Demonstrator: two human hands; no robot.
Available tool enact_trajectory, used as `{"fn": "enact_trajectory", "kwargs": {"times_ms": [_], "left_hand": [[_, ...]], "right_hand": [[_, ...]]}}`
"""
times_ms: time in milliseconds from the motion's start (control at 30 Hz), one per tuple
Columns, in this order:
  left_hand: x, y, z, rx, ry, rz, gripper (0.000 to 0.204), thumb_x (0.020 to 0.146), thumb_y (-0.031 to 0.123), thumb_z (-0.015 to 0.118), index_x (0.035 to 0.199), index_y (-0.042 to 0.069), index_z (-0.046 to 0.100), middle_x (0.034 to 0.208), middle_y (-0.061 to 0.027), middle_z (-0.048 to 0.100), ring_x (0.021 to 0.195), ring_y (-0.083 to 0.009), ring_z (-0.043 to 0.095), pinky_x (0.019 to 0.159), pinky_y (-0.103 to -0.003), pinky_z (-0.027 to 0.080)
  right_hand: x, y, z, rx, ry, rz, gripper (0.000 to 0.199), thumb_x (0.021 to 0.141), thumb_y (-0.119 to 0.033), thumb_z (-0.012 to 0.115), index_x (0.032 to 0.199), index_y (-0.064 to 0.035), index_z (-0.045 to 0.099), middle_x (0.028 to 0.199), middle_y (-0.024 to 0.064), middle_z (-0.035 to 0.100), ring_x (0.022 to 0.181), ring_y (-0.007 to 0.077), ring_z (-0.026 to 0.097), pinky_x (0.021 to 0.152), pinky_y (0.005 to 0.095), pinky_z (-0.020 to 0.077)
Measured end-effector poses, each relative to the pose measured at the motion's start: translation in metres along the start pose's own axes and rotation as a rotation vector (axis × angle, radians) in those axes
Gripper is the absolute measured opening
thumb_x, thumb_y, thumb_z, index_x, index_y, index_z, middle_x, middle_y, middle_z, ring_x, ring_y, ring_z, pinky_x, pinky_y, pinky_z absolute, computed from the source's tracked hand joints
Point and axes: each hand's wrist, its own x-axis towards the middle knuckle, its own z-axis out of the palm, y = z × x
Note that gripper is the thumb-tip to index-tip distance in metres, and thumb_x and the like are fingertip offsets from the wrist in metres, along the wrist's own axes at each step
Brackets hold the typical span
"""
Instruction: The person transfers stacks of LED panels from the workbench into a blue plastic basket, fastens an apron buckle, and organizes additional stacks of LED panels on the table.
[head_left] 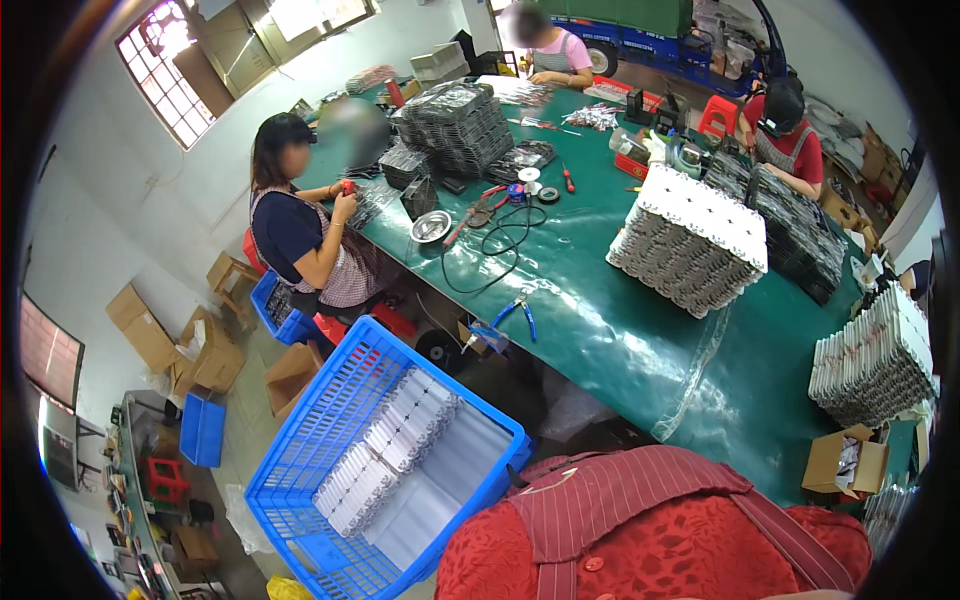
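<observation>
Neither of my hands shows. Only my red patterned clothing and striped apron (640,500) fill the lower edge, with a thin strip of skin beneath. Just left of my body is a blue plastic crate (335,385) with lattice walls. Inside it, two stacks of white scallop-edged panels (410,420) lie side by side, beside bare grey-white lining. A tall stack of similar white panels (690,240) stands on the green table (590,330) ahead of me. Blue-handled pliers (520,318) lie at the table's near left edge.
More white panels (870,360) stand at the right, above an open cardboard box (845,462). Dark stacked pieces (460,125), a metal bowl (431,227) and a looping black cable (520,235) occupy the table. Three people sit around it; one (300,220) holds a small red item.
</observation>
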Motion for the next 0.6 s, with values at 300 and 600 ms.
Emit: {"fn": "enact_trajectory", "kwargs": {"times_ms": [300,600], "left_hand": [[0.015,-0.014,0.009,-0.049,-0.047,0.017,0.038,0.09,0.008,0.061,0.126,-0.001,0.051,0.118,-0.0119,0.06,0.108,-0.0185,0.057,0.097,-0.032,0.045],[0.016,-0.023,0.016,-0.096,-0.099,-0.003,0.041,0.09,0.008,0.062,0.128,-0.001,0.05,0.119,-0.012,0.059,0.109,-0.0178,0.057,0.098,-0.031,0.044]], "right_hand": [[-0.013,-0.009,-0.004,0.072,0.062,0.068,0.026,0.095,-0.024,0.058,0.111,-0.0042,0.061,0.108,0.0088,0.065,0.095,0.0148,0.061,0.083,0.0286,0.0503],[-0.031,-0.018,0.005,0.16,0.11,0.163,0.026,0.095,-0.023,0.059,0.112,-0.0039,0.06,0.108,0.0087,0.064,0.096,0.0146,0.061,0.083,0.0283,0.0501]]}}
